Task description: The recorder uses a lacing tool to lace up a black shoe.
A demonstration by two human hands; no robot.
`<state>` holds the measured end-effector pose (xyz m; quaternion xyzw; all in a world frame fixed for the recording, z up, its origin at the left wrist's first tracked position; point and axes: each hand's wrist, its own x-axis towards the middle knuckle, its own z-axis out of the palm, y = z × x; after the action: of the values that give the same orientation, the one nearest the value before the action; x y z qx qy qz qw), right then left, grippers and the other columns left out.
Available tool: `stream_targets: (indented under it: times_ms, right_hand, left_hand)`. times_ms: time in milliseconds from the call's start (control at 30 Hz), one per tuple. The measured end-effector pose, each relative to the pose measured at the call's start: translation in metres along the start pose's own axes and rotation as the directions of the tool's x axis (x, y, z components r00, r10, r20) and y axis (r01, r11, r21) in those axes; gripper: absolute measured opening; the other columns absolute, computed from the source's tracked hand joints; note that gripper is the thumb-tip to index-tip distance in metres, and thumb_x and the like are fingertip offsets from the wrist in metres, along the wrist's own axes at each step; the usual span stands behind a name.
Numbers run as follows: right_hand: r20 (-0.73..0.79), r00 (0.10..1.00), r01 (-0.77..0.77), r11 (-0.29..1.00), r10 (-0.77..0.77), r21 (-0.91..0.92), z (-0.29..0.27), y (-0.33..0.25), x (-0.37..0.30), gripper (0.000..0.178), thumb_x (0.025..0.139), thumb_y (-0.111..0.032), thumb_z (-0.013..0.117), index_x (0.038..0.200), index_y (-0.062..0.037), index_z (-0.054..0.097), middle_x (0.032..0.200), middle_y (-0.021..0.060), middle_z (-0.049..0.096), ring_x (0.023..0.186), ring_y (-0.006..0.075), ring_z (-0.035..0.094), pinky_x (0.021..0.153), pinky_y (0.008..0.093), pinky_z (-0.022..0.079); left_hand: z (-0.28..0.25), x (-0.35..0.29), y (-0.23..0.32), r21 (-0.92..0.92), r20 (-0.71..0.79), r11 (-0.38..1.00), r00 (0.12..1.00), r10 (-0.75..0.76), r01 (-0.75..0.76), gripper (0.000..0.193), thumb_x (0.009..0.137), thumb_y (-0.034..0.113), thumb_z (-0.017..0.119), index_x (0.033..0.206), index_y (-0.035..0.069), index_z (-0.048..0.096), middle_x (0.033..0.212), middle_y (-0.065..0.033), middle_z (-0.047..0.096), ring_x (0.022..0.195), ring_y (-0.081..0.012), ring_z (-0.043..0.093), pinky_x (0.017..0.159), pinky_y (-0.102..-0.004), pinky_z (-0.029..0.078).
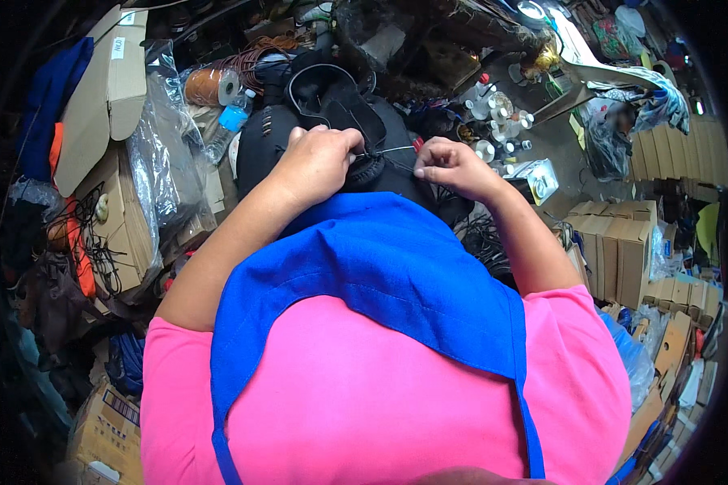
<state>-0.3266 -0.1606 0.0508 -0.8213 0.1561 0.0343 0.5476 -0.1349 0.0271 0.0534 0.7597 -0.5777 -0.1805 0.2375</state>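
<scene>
My left hand [319,162] is closed on the edge of a black strapped item [367,171] with a ridged rim, held over my lap. Its exact kind is hard to make out. To the right, my right hand [457,170] has its fingers pinched together beside a thin, red-ended awl-like tool [417,144], whose pale metal shaft points left to the black item. Dark thread-like lines run between the two hands. Just beyond, a black strap loop [325,85] with a light edge stands up. My fingers partly hide the place being worked.
A spool of orange-brown cord [212,86] and a bottle with a blue label [233,119] are at the far left. Several white bottles [497,113] cluster at the far right. Cardboard stacks [619,242] stand on the right, with cardboard and clear plastic [170,153] on the left.
</scene>
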Motion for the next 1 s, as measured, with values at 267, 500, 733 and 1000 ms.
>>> stream_targets:
  times_ms: [267, 500, 733, 1000]
  right_hand:
    - [0.045, 0.997, -0.081, 0.938, 0.07, 0.336, -0.032, -0.027, 0.019, 0.007, 0.078, -0.009, 0.061, 0.083, -0.0035, 0.061, 0.076, -0.001, 0.06, 0.072, 0.0067, 0.053, 0.068, 0.0231, 0.043]
    - [0.141, 0.984, -0.139, 0.958, 0.106, 0.252, -0.036, -0.037, 0.032, 0.009, 0.081, -0.013, 0.064, 0.079, -0.0059, 0.057, 0.07, -0.0029, 0.054, 0.061, 0.0047, 0.049, 0.053, 0.0202, 0.038]
    - [0.201, 0.975, -0.12, 0.986, 0.095, 0.114, -0.033, -0.042, 0.024, 0.009, 0.075, -0.008, 0.064, 0.08, -0.0024, 0.058, 0.078, 0.0005, 0.059, 0.07, 0.0076, 0.054, 0.065, 0.0226, 0.044]
    - [-0.181, 0.981, -0.057, 0.78, -0.073, -0.623, -0.025, -0.016, 0.046, 0.021, 0.077, -0.021, 0.067, 0.091, -0.0062, 0.066, 0.093, 0.0086, 0.064, 0.089, 0.0242, 0.062, 0.079, 0.0384, 0.046]
  left_hand:
    - [-0.009, 0.007, 0.002, 0.163, 0.164, 0.972, 0.976, 0.142, -0.169, 0.015, 0.079, 0.009, 0.055, 0.089, 0.015, 0.064, 0.083, -0.0088, 0.066, 0.09, -0.0284, 0.06, 0.079, -0.0438, 0.038]
    - [-0.008, 0.004, 0.003, 0.137, 0.11, 0.984, 0.989, 0.103, -0.117, 0.01, 0.084, 0.022, 0.059, 0.086, 0.014, 0.064, 0.081, -0.0072, 0.065, 0.09, -0.0267, 0.058, 0.081, -0.0411, 0.036]
    - [-0.003, 0.015, 0.02, 0.152, 0.126, 0.978, 0.979, -0.164, 0.144, 0.041, 0.076, 0.053, 0.064, 0.083, 0.014, 0.071, 0.077, -0.0081, 0.068, 0.085, -0.0263, 0.064, 0.083, -0.0431, 0.036]
    - [-0.01, 0.016, 0.029, 0.186, 0.211, 0.974, 0.963, -0.166, 0.127, 0.037, 0.079, 0.047, 0.063, 0.086, 0.012, 0.07, 0.082, -0.0104, 0.068, 0.09, -0.0276, 0.063, 0.084, -0.0451, 0.038]
